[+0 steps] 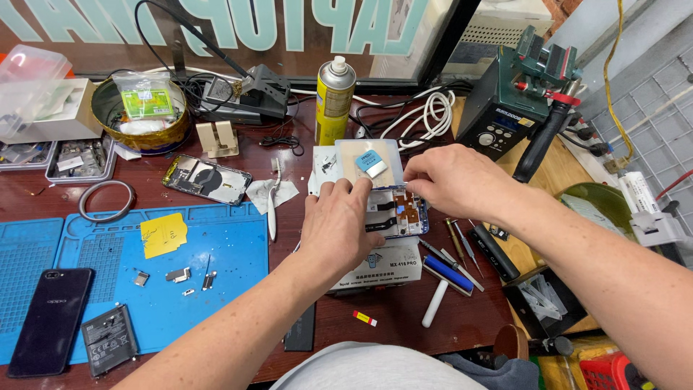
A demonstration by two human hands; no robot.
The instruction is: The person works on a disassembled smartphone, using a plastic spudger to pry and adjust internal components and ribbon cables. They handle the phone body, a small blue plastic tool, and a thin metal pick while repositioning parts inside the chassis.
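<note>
Centre frame: left hand (339,230) pressed flat on opened phone (395,214), steadying it. Right hand (449,180) pinches at phone's top edge; what it holds, cannot tell. Spray can (335,100) behind; screwdrivers (455,253) right; blue mat (144,282) lower left.

The opened phone (393,213) is hemmed in closely. Behind it, access is blocked by a clear plastic box (367,165), a yellow spray can (334,101) and a coil of white cable (432,112). To the right, the way is crowded by screwdrivers (453,263) and a soldering station (516,101). On the left, white tweezers (272,206) are laid just beside the blue mat (216,267), whose middle is only dotted with small metal parts (178,275). Open tabletop is left near the front edge, around a small red and yellow piece (364,318).
</note>
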